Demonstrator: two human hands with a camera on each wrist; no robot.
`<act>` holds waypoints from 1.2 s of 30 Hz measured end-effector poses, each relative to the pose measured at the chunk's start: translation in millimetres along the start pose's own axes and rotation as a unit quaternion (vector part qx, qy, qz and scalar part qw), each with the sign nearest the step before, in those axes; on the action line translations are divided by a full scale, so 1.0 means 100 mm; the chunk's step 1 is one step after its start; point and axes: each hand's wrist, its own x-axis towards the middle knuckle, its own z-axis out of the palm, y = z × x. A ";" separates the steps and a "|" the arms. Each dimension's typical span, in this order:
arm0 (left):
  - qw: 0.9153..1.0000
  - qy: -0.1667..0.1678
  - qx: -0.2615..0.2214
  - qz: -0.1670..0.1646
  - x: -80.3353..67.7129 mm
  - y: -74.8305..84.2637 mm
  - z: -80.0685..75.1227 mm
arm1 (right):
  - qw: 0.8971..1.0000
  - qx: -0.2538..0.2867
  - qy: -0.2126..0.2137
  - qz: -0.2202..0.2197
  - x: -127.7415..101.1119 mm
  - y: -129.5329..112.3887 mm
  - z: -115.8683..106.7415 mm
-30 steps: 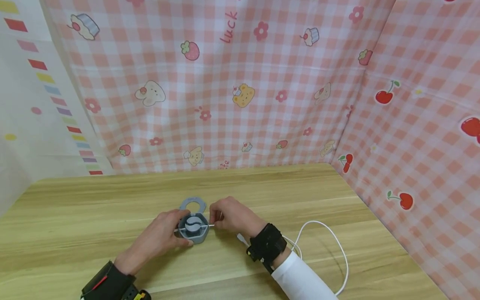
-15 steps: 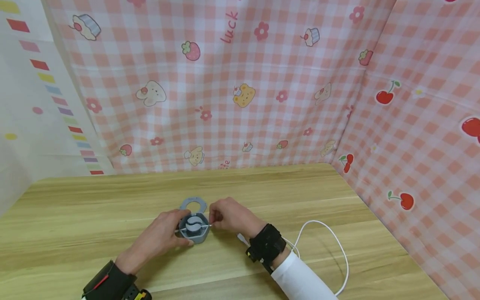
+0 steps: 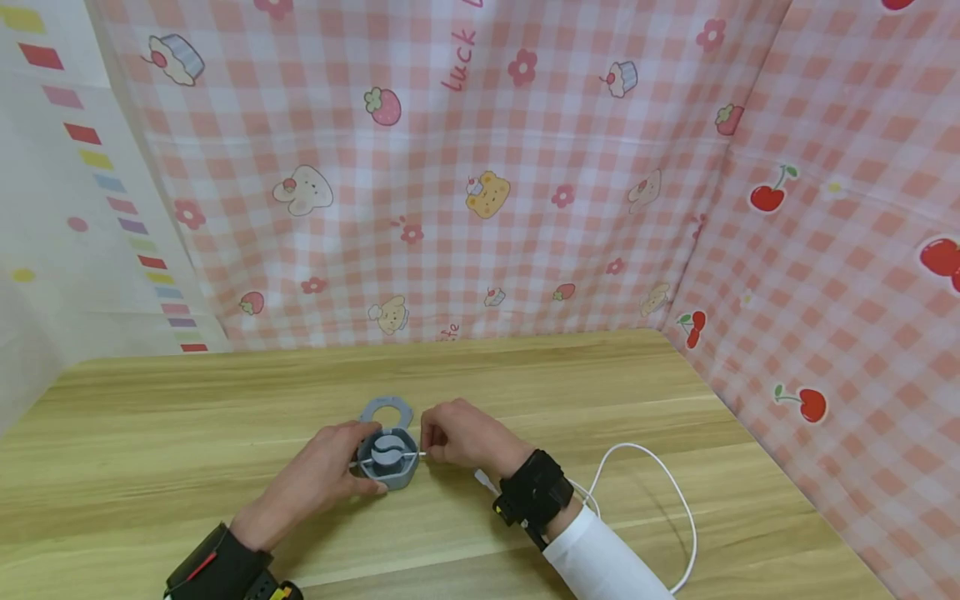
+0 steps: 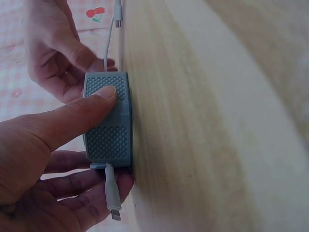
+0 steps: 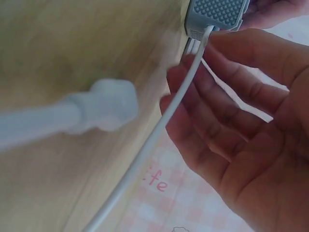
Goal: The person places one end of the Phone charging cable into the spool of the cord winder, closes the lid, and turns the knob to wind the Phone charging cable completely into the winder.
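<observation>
A grey hexagonal cable box [image 3: 388,460] sits on the wooden table [image 3: 225,400]. My left hand [image 3: 360,463] grips it, thumb [image 4: 82,113] pressed on its dimpled side [image 4: 107,96] and fingers on the other side. A white cable [image 3: 678,500] lies across the box's open top. One plug end [image 4: 114,208] sticks out by my left fingers. My right hand [image 3: 426,443] pinches the cable [image 5: 166,128] just right of the box [image 5: 217,13]. The box's flat grey ring lid [image 3: 387,410] lies right behind it.
The cable's slack makes a big loop on the table to the right, near my right forearm [image 3: 600,558]. A second white plug [image 5: 104,106] shows blurred in the right wrist view. Pink checked cloth walls [image 3: 480,183] close in the back and right side.
</observation>
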 end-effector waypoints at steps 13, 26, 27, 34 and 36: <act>1.000 -0.007 0.011 0.006 -0.01 0.00 -0.01 | 0.999 -0.041 -0.011 -0.030 0.05 -0.15 0.11; 1.000 -0.009 -0.024 0.012 -0.01 0.01 -0.06 | 0.999 0.038 -0.005 -0.033 -0.02 -0.07 0.04; 0.999 -0.006 -0.028 0.018 -0.01 0.03 -0.08 | 0.998 0.047 -0.004 -0.032 -0.04 -0.07 0.01; 0.997 0.029 -0.049 0.042 -0.08 0.24 -0.26 | 0.994 0.088 0.025 -0.056 -0.22 -0.12 -0.21; 0.997 0.043 -0.053 0.045 -0.11 0.31 -0.31 | 0.991 0.109 0.042 -0.070 -0.27 -0.15 -0.26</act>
